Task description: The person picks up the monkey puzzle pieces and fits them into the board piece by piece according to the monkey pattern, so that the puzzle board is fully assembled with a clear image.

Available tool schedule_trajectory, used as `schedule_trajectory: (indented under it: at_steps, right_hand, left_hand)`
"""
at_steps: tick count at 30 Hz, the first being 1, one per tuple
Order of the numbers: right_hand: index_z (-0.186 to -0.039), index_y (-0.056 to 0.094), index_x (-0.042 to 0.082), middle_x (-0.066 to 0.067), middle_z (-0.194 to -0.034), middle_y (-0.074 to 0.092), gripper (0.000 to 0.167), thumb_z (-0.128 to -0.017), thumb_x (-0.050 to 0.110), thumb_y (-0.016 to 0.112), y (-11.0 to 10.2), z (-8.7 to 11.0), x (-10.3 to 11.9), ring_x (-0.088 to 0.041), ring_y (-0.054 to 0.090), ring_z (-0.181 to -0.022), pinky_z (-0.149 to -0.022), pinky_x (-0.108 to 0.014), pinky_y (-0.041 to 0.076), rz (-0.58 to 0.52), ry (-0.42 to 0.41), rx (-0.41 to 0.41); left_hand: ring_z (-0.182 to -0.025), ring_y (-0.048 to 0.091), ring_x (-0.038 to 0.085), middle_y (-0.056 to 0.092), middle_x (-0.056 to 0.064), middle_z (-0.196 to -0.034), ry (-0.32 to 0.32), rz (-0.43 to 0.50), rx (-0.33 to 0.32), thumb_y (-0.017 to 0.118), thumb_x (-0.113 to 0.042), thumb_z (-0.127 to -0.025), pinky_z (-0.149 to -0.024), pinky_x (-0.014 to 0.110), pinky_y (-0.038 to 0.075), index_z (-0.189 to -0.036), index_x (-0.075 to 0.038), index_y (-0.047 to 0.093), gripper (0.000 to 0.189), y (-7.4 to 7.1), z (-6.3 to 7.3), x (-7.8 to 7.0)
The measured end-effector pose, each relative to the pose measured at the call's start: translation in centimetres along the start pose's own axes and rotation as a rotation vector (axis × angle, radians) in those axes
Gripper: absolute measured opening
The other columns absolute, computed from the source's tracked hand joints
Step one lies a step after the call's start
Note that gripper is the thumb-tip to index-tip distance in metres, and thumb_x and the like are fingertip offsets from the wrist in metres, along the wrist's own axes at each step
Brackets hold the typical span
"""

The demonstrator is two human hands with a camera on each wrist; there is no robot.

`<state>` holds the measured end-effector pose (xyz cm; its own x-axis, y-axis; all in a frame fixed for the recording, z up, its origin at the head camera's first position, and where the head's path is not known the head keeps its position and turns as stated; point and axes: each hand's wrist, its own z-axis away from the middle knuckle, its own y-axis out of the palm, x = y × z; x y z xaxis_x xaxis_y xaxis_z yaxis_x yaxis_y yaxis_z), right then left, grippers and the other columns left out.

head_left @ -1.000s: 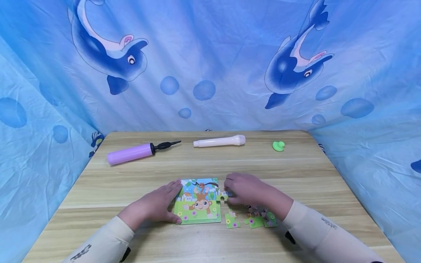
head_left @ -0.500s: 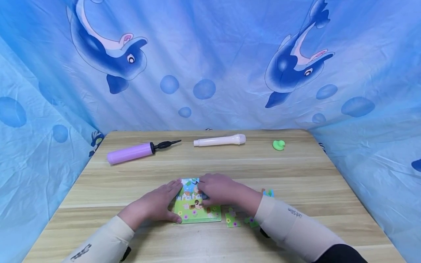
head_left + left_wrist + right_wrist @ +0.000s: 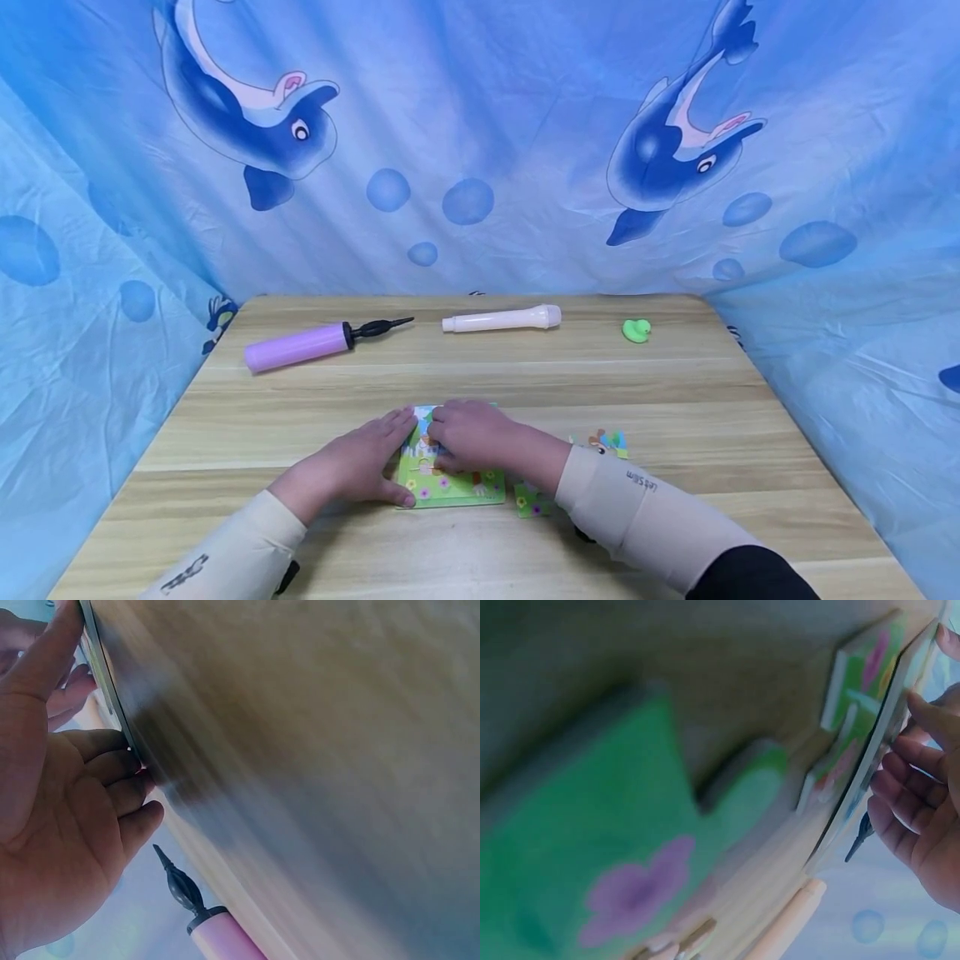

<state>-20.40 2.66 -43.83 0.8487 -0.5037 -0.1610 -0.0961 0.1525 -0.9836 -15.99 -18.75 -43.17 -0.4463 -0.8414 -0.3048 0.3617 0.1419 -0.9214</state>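
Touching a square green-and-blue puzzle board (image 3: 452, 499), likely light, stiff, best edge-held, the left hand (image 3: 352, 467) lies spread; whether the right hand (image 3: 476, 435) pinches, can't tell!

In comes my left forearm (image 3: 240, 542) from eight o'clock, and my left hand (image 3: 363, 458) lies with its fingers (image 3: 393, 423) nearly straight, aimed at two, thumb (image 3: 396, 493) stretched toward four. Across from four o'clock runs my right forearm (image 3: 637, 517), wrist bending only slightly. My right hand (image 3: 472, 435) sits near the left, just short of three o'clock from it: back upward, fingers bent toward nine, any pinch impossible to make out.
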Motion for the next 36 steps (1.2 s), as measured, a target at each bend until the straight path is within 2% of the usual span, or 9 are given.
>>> schedule_trajectory:
  at_steps: [7, 12, 17, 21, 27, 31, 34, 36]
  right_hand:
    - [-0.105, 0.066, 0.022, 0.01, -0.096, 0.059, 0.031, -0.093, 0.05, 0.061, -0.02, 0.09, 0.31, -0.007, 0.05, -0.083, -0.07, -0.021, 0.048, -0.007, 0.024, -0.026]
    - [-0.102, 0.07, 0.024, 0.01, -0.097, 0.062, 0.027, -0.093, 0.048, 0.062, -0.12, 0.03, 0.49, -0.007, 0.052, -0.081, -0.069, -0.021, 0.048, -0.001, 0.03, -0.037]
    - [-0.098, 0.072, 0.025, 0.01, -0.093, 0.063, 0.025, -0.093, 0.047, 0.062, -0.16, -0.08, 0.61, -0.007, 0.052, -0.078, -0.066, -0.022, 0.048, 0.015, 0.029, -0.047]
    - [-0.094, 0.073, 0.026, 0.01, -0.089, 0.062, 0.024, -0.094, 0.047, 0.062, -0.05, -0.16, 0.65, -0.007, 0.048, -0.072, -0.061, -0.021, 0.046, 0.035, 0.025, -0.059]
    - [-0.089, 0.075, 0.027, 0.011, -0.08, 0.058, 0.024, -0.094, 0.045, 0.061, 0.17, -0.13, 0.68, -0.007, 0.044, -0.065, -0.053, -0.019, 0.039, 0.079, 0.01, -0.085]
    - [-0.088, 0.077, 0.027, 0.011, -0.077, 0.054, 0.023, -0.094, 0.044, 0.062, 0.12, -0.06, 0.83, -0.008, 0.043, -0.064, -0.05, -0.019, 0.037, 0.081, 0.013, -0.087]
    - [-0.087, 0.077, 0.026, 0.01, -0.083, 0.054, 0.021, -0.093, 0.042, 0.063, -0.12, 0.03, 0.96, -0.008, 0.046, -0.069, -0.055, -0.02, 0.041, 0.071, 0.025, -0.049]
    - [-0.089, 0.076, 0.024, 0.009, -0.092, 0.056, 0.02, -0.093, 0.038, 0.063, -0.23, 0.16, 0.98, -0.009, 0.049, -0.077, -0.062, -0.022, 0.047, 0.062, 0.03, -0.011]
  left_hand:
    - [-0.149, 0.022, 0.033, 0.021, 0.013, -0.163, 0.001, 0.0, -0.008, 0.073, -0.067, -0.071, -0.119, 0.051, 0.026, -0.154, -0.003, 0.027, 0.115, 0.14, -0.14, 0.14]
    - [-0.148, 0.024, 0.036, 0.022, 0.017, -0.162, 0.025, 0.02, -0.022, 0.074, -0.066, -0.071, -0.118, 0.053, 0.027, -0.151, -0.003, 0.034, 0.11, 0.2, -0.09, 0.25]
    - [-0.147, 0.024, 0.04, 0.024, 0.022, -0.16, 0.078, 0.028, -0.038, 0.075, -0.064, -0.072, -0.118, 0.057, 0.027, -0.138, -0.01, 0.048, 0.09, 0.23, -0.07, 0.26]
    - [-0.147, 0.024, 0.041, 0.026, 0.022, -0.159, 0.081, 0.019, -0.027, 0.074, -0.064, -0.072, -0.117, 0.058, 0.026, -0.126, -0.014, 0.054, 0.077, 0.2, -0.18, 0.25]
    - [-0.148, 0.024, 0.038, 0.027, 0.021, -0.159, 0.062, -0.01, -0.015, 0.074, -0.065, -0.071, -0.117, 0.058, 0.027, -0.129, -0.013, 0.054, 0.079, 0.23, -0.3, 0.2]
    - [-0.148, 0.024, 0.037, 0.028, 0.018, -0.16, 0.055, -0.054, -0.021, 0.074, -0.065, -0.072, -0.117, 0.057, 0.027, -0.138, -0.01, 0.053, 0.088, 0.22, -0.15, 0.03]
    - [-0.147, 0.026, 0.037, 0.031, 0.017, -0.158, 0.072, -0.111, -0.035, 0.073, -0.063, -0.073, -0.117, 0.056, 0.028, -0.141, -0.009, 0.053, 0.089, 0.11, -0.01, -0.16]
    - [-0.146, 0.029, 0.037, 0.035, 0.018, -0.157, 0.093, -0.144, -0.047, 0.074, -0.062, -0.074, -0.117, 0.056, 0.03, -0.141, -0.008, 0.054, 0.088, 0.02, 0.0, -0.27]
